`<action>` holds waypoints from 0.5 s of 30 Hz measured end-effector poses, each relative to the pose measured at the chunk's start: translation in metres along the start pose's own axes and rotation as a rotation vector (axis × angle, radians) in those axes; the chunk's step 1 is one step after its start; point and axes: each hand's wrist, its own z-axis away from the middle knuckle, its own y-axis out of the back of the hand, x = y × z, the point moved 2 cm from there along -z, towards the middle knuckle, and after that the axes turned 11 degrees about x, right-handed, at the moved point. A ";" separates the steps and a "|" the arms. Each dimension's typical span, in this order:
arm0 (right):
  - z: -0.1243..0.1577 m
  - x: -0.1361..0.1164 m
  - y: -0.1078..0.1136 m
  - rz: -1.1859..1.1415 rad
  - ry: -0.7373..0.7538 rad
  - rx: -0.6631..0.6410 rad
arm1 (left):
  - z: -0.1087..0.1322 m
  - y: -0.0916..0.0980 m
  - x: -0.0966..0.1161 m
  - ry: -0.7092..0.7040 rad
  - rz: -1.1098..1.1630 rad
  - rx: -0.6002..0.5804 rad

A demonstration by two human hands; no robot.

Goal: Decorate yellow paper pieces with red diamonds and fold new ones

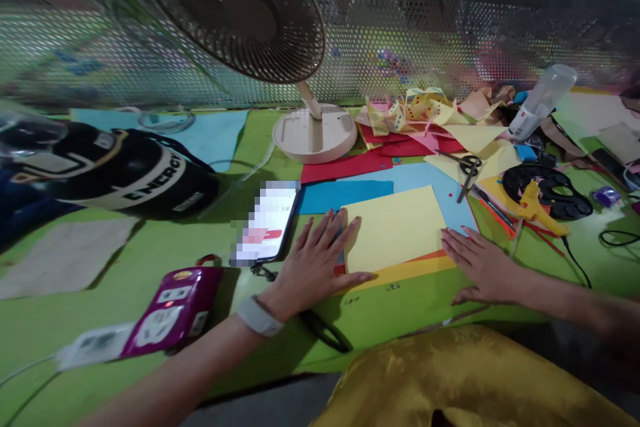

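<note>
A pale yellow sheet of paper lies on a stack of coloured sheets on the green table. My left hand lies flat with fingers spread on the left edge of the yellow sheet. My right hand lies flat at the sheet's right edge, fingers stretched out and touching the paper. Neither hand holds anything. A white band sits on my left wrist.
A phone lies left of my left hand, a purple power strip nearer me. A desk fan stands behind. Scissors, a yellow glue gun, paper scraps, a bottle and a black bag surround the sheets.
</note>
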 end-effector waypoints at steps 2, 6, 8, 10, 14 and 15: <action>-0.008 0.002 0.003 0.014 0.005 0.073 | -0.003 0.005 0.002 -0.030 -0.012 0.012; -0.035 0.004 0.005 0.056 0.064 0.188 | -0.018 0.009 0.025 -0.224 0.051 0.004; -0.046 0.004 0.001 0.070 0.127 0.192 | -0.026 0.007 0.038 -0.276 0.084 0.021; -0.052 0.005 -0.005 0.099 0.180 0.193 | -0.031 0.004 0.048 -0.323 0.121 0.012; -0.050 0.007 -0.013 0.156 0.238 0.220 | -0.038 0.000 0.056 -0.366 0.126 0.048; -0.050 0.007 -0.014 0.163 0.251 0.228 | -0.039 0.000 0.057 -0.369 0.117 0.055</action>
